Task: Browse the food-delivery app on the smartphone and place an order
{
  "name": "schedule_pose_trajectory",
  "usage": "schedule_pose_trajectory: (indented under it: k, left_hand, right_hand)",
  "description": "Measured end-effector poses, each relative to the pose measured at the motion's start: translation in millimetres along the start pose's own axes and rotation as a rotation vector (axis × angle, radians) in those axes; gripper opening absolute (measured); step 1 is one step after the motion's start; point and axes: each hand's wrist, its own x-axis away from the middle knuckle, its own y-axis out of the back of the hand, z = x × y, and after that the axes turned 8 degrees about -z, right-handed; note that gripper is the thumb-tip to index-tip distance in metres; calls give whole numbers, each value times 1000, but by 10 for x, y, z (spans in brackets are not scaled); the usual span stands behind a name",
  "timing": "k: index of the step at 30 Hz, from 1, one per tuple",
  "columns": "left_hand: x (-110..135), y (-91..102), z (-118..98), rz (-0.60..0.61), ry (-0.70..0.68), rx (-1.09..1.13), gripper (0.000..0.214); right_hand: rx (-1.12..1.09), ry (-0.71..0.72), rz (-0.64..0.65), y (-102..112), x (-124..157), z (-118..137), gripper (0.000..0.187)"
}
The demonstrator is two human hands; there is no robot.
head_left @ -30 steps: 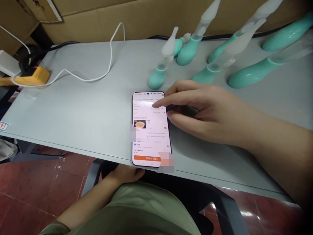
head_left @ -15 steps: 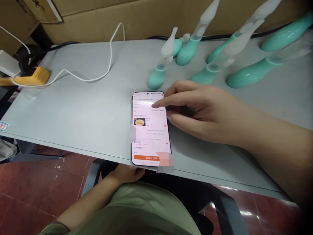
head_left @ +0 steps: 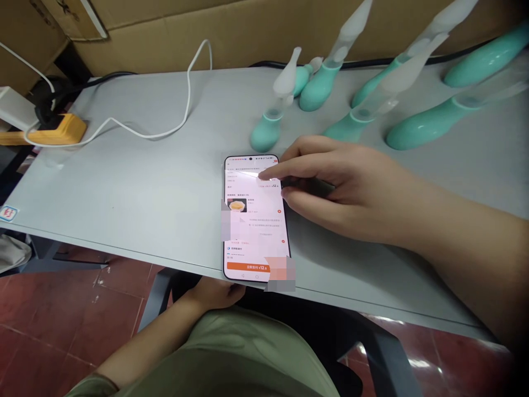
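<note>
A smartphone (head_left: pixel 254 220) with a lit screen lies flat at the near edge of the grey table (head_left: pixel 136 182). My right hand (head_left: pixel 343 187) rests on the table beside it, fingers loosely stretched, the index fingertip touching the upper part of the screen. It holds nothing. My left hand (head_left: pixel 217 293) sits below the table edge on my lap, just under the phone's bottom end; its fingers are hidden.
Several teal squeeze bulbs with translucent spoon tips (head_left: pixel 273 110) lie across the back right of the table. A white cable (head_left: pixel 165 129) runs to a yellow power strip (head_left: pixel 53 130) at the left. Cardboard boxes (head_left: pixel 248 27) stand behind. A chair base shows over the red floor.
The content on the phone screen has scrolled slightly under my right index finger. Both hands stay where they were.
</note>
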Motion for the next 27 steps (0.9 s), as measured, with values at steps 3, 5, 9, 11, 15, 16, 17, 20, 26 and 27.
schedule_pose_trajectory:
  k: [3, 5, 9, 11, 15, 16, 17, 20, 26, 27]
  left_hand:
    - [-10, 17, -9, 2, 3, -2, 39]
    - [-20, 31, -16, 12, 8, 1, 40]
    - [-44, 48, -30, 28, 13, -2, 40]
    - [-50, 45, -31, 27, 11, -6, 40]
    - [-44, 36, -24, 20, -2, -15, 38]
    - [-41, 35, -22, 20, -2, -17, 38]
    - [-37, 36, -21, 23, 0, -17, 38]
    - [-33, 44, -25, 23, 10, -8, 38]
    - [-40, 40, -33, 16, 4, -3, 39]
    - [-37, 35, -30, 17, 3, -8, 39]
  right_hand:
    - [-5, -10, 7, -5, 1, 0, 32]
    - [-8, -12, 4, -4, 2, 2, 31]
    - [-15, -25, 3, 2, 6, 5, 31]
    - [-17, -25, 1, -1, 6, -1, 31]
    - [-12, -12, -2, -13, -2, -18, 31]
    - [-12, -13, -2, -14, -3, -19, 31]
    - [-12, -15, -3, -13, -5, -17, 31]
    - [-23, -29, 7, -3, -6, 1, 31]
    - [-29, -39, 9, 5, -7, 36, 29]
    - [-28, -39, 3, 4, -9, 39, 29]
